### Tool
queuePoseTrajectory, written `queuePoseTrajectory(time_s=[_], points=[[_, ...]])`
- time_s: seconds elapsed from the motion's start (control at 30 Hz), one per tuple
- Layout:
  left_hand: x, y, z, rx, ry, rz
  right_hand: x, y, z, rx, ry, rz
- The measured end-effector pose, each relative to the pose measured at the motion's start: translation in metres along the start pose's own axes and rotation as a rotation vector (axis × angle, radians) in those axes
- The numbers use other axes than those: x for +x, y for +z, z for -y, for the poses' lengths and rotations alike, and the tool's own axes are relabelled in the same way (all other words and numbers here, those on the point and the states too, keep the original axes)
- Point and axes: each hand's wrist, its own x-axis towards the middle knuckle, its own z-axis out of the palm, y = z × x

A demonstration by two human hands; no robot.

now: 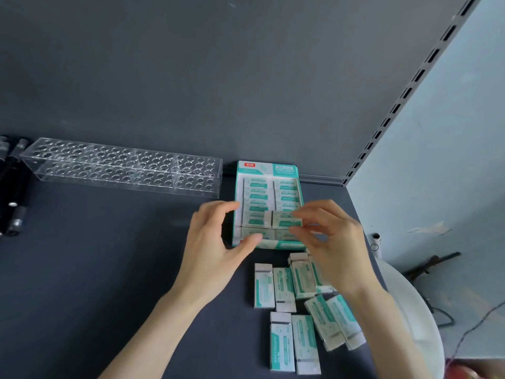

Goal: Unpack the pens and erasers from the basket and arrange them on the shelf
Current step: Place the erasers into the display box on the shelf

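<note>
Over the green and white cardboard box (269,203), one small eraser (284,218) pinched in the right hand (332,236) fingertips, held flat and sideways. Shaped like a little block, white with green stripes, in a paper sleeve. Left hand (216,242) open and curved, thumb touching the box's front left corner, holding nothing. Two neat rows of the same erasers inside the box. More loose erasers (300,307) lying near the box on the smooth dark grey shelf (109,269). Well off to the left, a long clear plastic rack (123,166) full of round holes, with black pens (12,187) past its end.
</note>
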Motion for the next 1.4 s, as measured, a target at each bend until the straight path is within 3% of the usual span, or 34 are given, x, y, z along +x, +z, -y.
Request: queuePoseTrajectory(time_s=[0.2,0.43,0.73,1.1,1.27,1.4], points=[[-0.001,0.005,-0.002,0.102,-0.027,0.043,0.008,-0.004,-0.005,-0.243,-0.017,0.032],[-0.003,0.007,-0.003,0.078,-0.011,-0.012,0.009,-0.007,-0.008,-0.258,-0.01,0.003],[-0.003,0.007,-0.003,0.07,-0.02,-0.012,0.012,0.004,-0.013,-0.37,0.035,0.103],[-0.004,0.005,-0.004,0.049,-0.038,-0.002,0.018,0.009,-0.015,-0.326,0.081,0.159],[-0.009,0.004,-0.01,0.041,-0.02,0.015,0.0,-0.001,-0.005,-0.163,0.105,0.056],[-0.024,0.003,-0.015,0.121,0.03,-0.093,-0.034,-0.015,0.004,-0.056,0.127,-0.009]])
